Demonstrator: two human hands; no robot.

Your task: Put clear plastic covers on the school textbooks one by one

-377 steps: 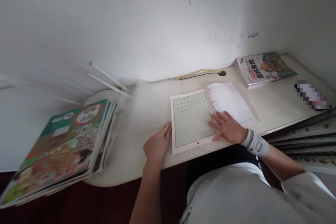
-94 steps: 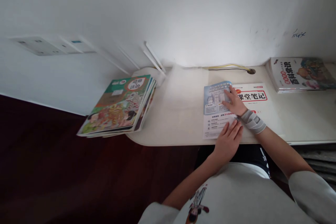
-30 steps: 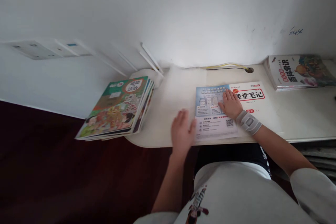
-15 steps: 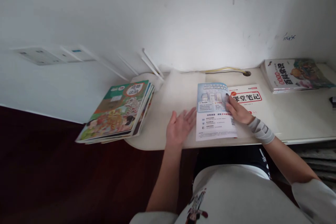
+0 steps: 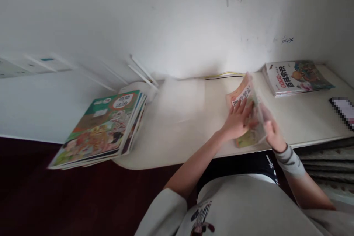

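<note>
A thin softcover book (image 5: 245, 141) with an orange and green cover and a dark printed title lies near the front edge of the desk. My left hand (image 5: 237, 121) rests on its cover with fingers stretched out and spread. On the book's right side, my right hand (image 5: 274, 134), wearing a grey wrist band, is closed around the edge. That side stands up from the desk, and motion blurs its pages. The fingertips of my right hand are partly hidden behind the raised part.
Picture-covered textbooks (image 5: 101, 127) form a stack at the desk's left end, jutting past the edge. Another pile of books (image 5: 298, 77) sits back right, with a pixelated phone-like object (image 5: 343, 110) nearer. A yellow cable (image 5: 228, 73) runs along the wall behind the white desk (image 5: 177, 132).
My left hand has moved right, from beside the book onto it. The book's open spread has been turned, and its orange cover now shows. The view has swung right.
</note>
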